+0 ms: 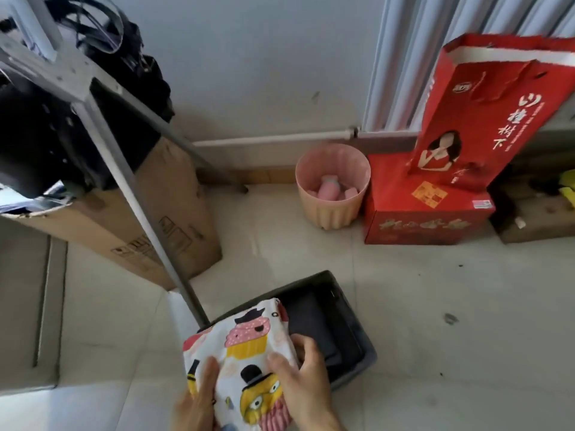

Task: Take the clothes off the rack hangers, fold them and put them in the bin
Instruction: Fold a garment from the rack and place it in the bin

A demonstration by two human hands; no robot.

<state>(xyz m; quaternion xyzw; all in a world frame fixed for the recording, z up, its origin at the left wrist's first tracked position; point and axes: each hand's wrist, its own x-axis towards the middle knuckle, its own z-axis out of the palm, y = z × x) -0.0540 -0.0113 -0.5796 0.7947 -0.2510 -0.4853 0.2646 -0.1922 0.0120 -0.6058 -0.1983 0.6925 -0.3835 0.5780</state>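
Two hands [199, 396] [306, 377], one garment [249, 340], one bin [370, 359]

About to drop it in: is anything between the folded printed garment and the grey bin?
Nothing visible. The printed garment, gripped by left hand and right hand, is over the near-left corner of the bin, which is open-topped, holding dark folded cloth. The rack pole stands beside that corner, not across the way.

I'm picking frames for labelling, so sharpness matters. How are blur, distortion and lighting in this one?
Head view: cartoon-print garment and dark bin fairly sharp; hangers top left and the upper edge of the red gift bag smeared; wide lens splays the rack pole; floor washed out bottom left.
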